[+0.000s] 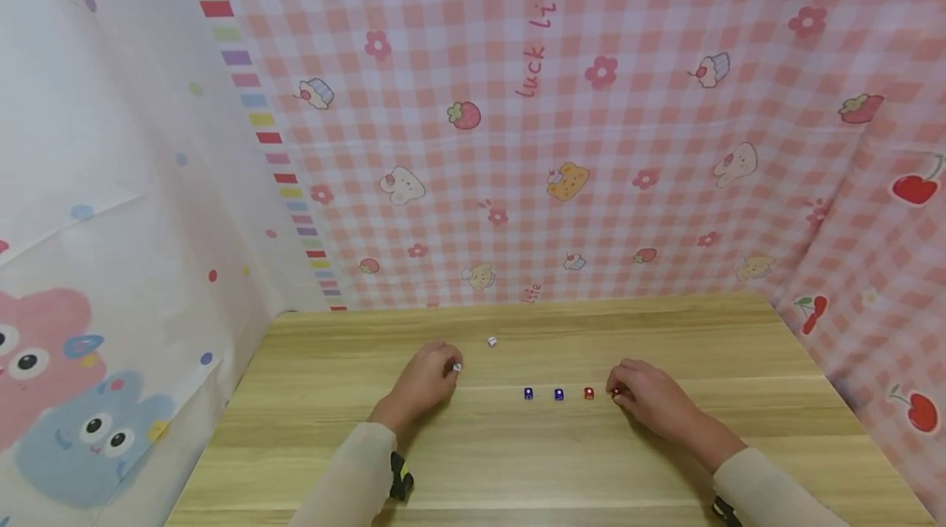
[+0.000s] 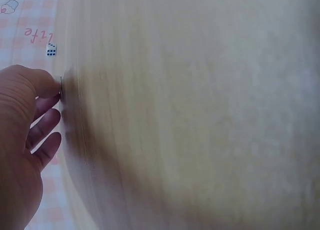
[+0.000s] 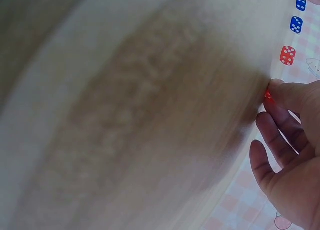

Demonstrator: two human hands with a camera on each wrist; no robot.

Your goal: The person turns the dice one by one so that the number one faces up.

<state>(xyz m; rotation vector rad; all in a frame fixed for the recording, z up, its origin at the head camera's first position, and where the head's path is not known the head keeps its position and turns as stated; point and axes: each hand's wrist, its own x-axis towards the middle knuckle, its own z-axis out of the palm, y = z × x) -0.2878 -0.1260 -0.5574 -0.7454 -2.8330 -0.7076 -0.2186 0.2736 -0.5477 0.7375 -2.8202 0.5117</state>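
My left hand (image 1: 429,375) is low over the table, pinching a white die (image 1: 457,367) between thumb and forefinger. A second white die (image 1: 492,341) lies beyond it to the right, with black pips showing in the left wrist view. On the right, a red die (image 3: 268,95) is pinched in the fingertips of my right hand (image 1: 650,396), mostly covered by them. Just left of those fingertips sits another red die (image 1: 589,393). Two blue dice, one nearer (image 1: 558,394) and one farther left (image 1: 528,393), continue the row.
The wooden table (image 1: 473,461) carries all the dice. A pink checked cloth (image 1: 517,182) hangs behind its back edge, and a white patterned cloth (image 1: 148,207) hangs at the left. Cherry-printed cloth (image 1: 887,289) runs along the right side.
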